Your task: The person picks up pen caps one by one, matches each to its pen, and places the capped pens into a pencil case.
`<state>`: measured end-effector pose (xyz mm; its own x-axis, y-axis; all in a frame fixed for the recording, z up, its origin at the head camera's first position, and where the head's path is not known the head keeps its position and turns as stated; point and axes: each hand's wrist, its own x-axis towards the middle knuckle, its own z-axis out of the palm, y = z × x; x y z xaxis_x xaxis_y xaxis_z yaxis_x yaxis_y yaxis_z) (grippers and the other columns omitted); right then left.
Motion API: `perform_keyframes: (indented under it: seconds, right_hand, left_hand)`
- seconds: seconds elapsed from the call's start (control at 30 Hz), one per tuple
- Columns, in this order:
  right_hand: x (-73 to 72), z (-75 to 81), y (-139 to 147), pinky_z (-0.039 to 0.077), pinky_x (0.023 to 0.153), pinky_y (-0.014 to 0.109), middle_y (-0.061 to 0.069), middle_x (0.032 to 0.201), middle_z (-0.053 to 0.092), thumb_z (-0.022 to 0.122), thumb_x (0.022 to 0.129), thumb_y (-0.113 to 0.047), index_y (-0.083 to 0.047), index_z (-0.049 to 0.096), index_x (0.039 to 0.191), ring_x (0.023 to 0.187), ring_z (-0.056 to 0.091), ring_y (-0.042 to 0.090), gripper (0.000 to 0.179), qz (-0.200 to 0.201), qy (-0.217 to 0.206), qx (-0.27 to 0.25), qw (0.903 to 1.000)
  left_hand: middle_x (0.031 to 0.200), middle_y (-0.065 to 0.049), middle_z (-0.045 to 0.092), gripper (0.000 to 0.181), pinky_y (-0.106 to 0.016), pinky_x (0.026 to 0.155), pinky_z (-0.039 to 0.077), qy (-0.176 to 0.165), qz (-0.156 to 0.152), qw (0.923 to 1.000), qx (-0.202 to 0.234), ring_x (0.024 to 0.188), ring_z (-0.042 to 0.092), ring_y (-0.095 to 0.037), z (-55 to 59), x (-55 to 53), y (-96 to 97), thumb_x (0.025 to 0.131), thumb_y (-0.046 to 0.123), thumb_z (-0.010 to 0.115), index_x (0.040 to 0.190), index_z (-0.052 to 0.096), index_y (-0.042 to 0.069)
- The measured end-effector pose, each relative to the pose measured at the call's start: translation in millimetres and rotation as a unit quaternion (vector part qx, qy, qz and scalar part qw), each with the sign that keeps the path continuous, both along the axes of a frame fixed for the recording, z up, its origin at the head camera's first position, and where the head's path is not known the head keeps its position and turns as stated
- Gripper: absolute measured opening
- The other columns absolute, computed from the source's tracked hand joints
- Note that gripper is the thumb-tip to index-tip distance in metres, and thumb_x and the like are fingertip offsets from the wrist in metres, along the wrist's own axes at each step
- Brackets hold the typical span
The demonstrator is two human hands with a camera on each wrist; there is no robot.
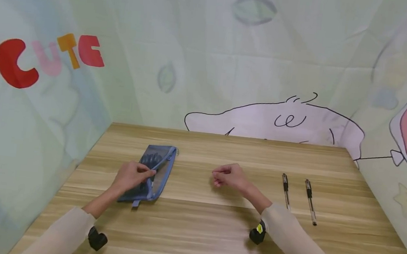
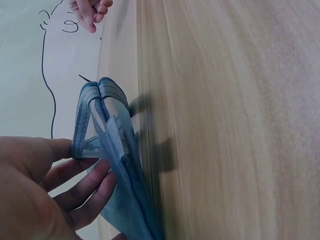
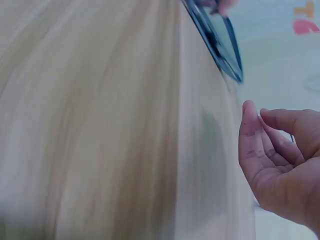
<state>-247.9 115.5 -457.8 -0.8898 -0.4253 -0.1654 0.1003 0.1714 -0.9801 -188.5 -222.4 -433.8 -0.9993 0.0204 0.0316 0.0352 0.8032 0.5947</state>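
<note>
A blue zippered mesh pouch lies on the left part of the table, with dark contents showing through its mesh. My left hand pinches one edge of its mouth between thumb and fingers and lifts it, so the zip side gapes. In the left wrist view, the thumb and fingers of that hand grip the raised edge of the pouch. Over the table's middle, to the right of the pouch, hovers my right hand. Its fingers are loosely bent and hold nothing, as the right wrist view of the hand also shows.
Two black-capped clear pens, a left one and a right one, lie side by side on the right of the wooden table. The right sleeve overlaps the left pen's lower end. Printed curtains stand behind and beside the table.
</note>
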Motion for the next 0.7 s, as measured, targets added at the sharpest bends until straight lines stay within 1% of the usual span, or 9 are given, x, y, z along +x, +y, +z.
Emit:
perform_keyframes:
  seconds: [0.1, 0.17, 0.3, 0.4, 0.6, 0.7]
  right_hand:
    - [-2.8, 1.7, 20.7, 0.062, 0.071, 0.027, 0.025, 0.093, 0.074, 0.062, 0.100, -0.003, 0.021, 0.062, 0.119, 0.069, 0.068, 0.007, 0.030, -0.015, 0.001, 0.009, 0.9998]
    - [-3.5, 3.2, 35.0, 0.062, 0.072, 0.028, 0.024, 0.093, 0.074, 0.063, 0.100, -0.004, 0.021, 0.061, 0.119, 0.069, 0.069, 0.007, 0.032, -0.022, 0.001, 0.016, 0.9996]
    - [-0.3, 10.0, 66.4, 0.063, 0.075, 0.030, 0.022, 0.095, 0.075, 0.063, 0.101, -0.007, 0.021, 0.060, 0.121, 0.072, 0.070, 0.009, 0.035, -0.029, 0.002, 0.038, 0.9989]
    - [3.7, 18.6, 90.9, 0.063, 0.075, 0.031, 0.016, 0.092, 0.076, 0.063, 0.101, -0.008, 0.021, 0.058, 0.123, 0.074, 0.071, 0.009, 0.037, -0.032, 0.002, 0.060, 0.9977]
    - [10.4, 33.9, 137.0, 0.063, 0.077, 0.031, 0.008, 0.090, 0.076, 0.061, 0.103, -0.010, 0.022, 0.054, 0.127, 0.077, 0.072, 0.010, 0.042, -0.031, 0.009, 0.085, 0.9959]
    - [13.3, 36.8, 159.1, 0.063, 0.076, 0.029, 0.004, 0.088, 0.076, 0.061, 0.103, -0.011, 0.023, 0.053, 0.129, 0.076, 0.073, 0.009, 0.044, -0.049, 0.007, 0.091, 0.9946]
  left_hand:
    - [0.072, -0.009, 0.073, 0.026, -0.028, 0.059, 0.045, 0.002, -0.002, 1.0000, 0.003, 0.063, 0.061, -0.013, 0.7, -0.6, -0.8, 0.095, 0.023, 0.072, 0.094, 0.080, -0.002]
    - [0.072, -0.009, 0.074, 0.026, -0.028, 0.059, 0.045, 0.003, -0.003, 1.0000, 0.003, 0.063, 0.062, -0.013, 1.1, -1.4, -0.7, 0.095, 0.023, 0.072, 0.094, 0.080, -0.002]
    - [0.070, -0.009, 0.073, 0.026, -0.026, 0.058, 0.044, 0.008, -0.007, 0.9999, 0.005, 0.062, 0.062, -0.014, 0.4, -2.8, 0.2, 0.095, 0.023, 0.072, 0.093, 0.080, -0.001]
    - [0.070, -0.009, 0.073, 0.027, -0.026, 0.058, 0.043, 0.005, -0.008, 0.9998, 0.015, 0.062, 0.061, -0.014, -1.5, -2.3, 0.3, 0.095, 0.024, 0.072, 0.094, 0.080, -0.002]
    - [0.071, -0.008, 0.073, 0.027, -0.025, 0.058, 0.044, -0.009, 0.009, 0.9995, 0.028, 0.063, 0.063, -0.015, -4.9, 0.5, -4.0, 0.095, 0.024, 0.072, 0.094, 0.080, -0.002]
    - [0.070, -0.007, 0.072, 0.028, -0.026, 0.059, 0.044, -0.012, 0.015, 0.9994, 0.030, 0.063, 0.061, -0.014, -4.7, 0.0, -6.4, 0.096, 0.026, 0.072, 0.093, 0.080, 0.000]
